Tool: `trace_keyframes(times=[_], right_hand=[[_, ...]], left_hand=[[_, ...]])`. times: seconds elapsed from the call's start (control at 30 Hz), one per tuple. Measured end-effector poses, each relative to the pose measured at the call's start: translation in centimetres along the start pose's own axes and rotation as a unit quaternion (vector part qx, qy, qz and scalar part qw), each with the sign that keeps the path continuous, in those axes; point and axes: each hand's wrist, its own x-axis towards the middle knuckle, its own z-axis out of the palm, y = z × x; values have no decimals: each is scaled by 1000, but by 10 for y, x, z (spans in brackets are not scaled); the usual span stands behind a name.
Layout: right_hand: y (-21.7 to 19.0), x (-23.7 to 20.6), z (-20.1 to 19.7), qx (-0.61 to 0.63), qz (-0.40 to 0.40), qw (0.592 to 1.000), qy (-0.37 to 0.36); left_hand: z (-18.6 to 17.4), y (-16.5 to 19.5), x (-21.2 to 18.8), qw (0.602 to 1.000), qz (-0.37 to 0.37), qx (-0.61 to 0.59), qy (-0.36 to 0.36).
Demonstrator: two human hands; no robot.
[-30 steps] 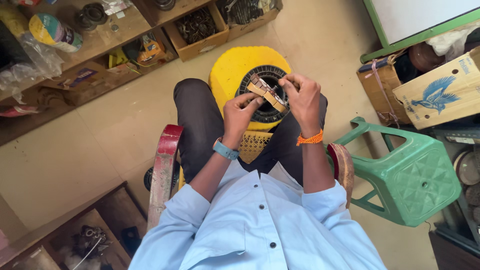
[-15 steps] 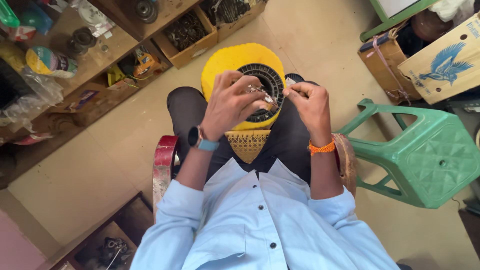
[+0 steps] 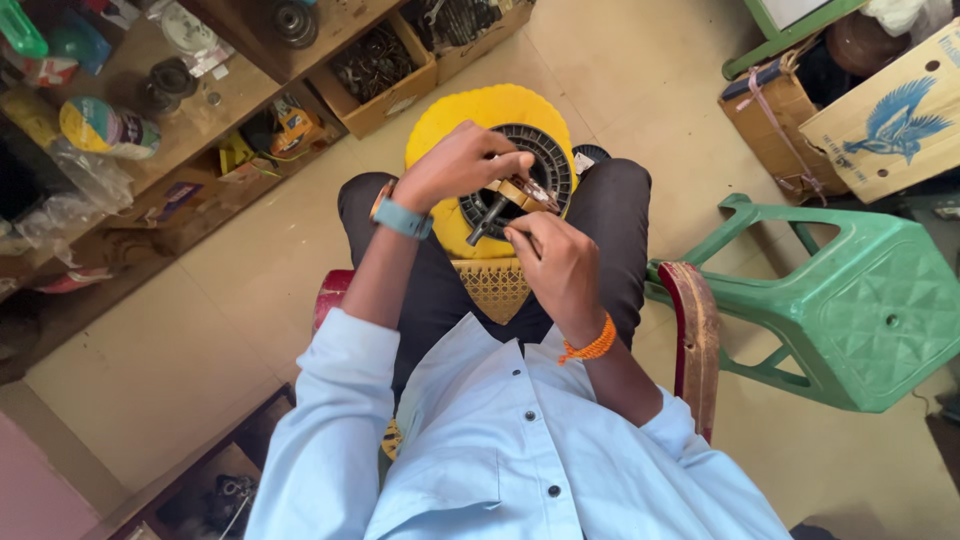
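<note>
Gripping one small part (image 3: 522, 193), seemingly metal, two hands: left hand (image 3: 455, 165), right hand (image 3: 560, 262)

Small brown wound part (image 3: 520, 190): held above the lap between both hands, tilted, copper-coloured wires showing at its right end. Dark shaft (image 3: 487, 220) projects down-left from it. Directly beneath: yellow round housing (image 3: 450, 120) with a black ribbed ring (image 3: 545, 160), lying flat between the knees.
</note>
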Motion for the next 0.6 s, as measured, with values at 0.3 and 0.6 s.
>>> trace_keyframes(times=[0.3, 0.6], right_hand=[[18, -12, 39, -62, -47, 997, 26], [4, -11, 38, -66, -61, 994, -55]], left_hand=[[-10, -5, 41, 988, 27, 3, -154], [-4, 14, -68, 954, 67, 50, 290]])
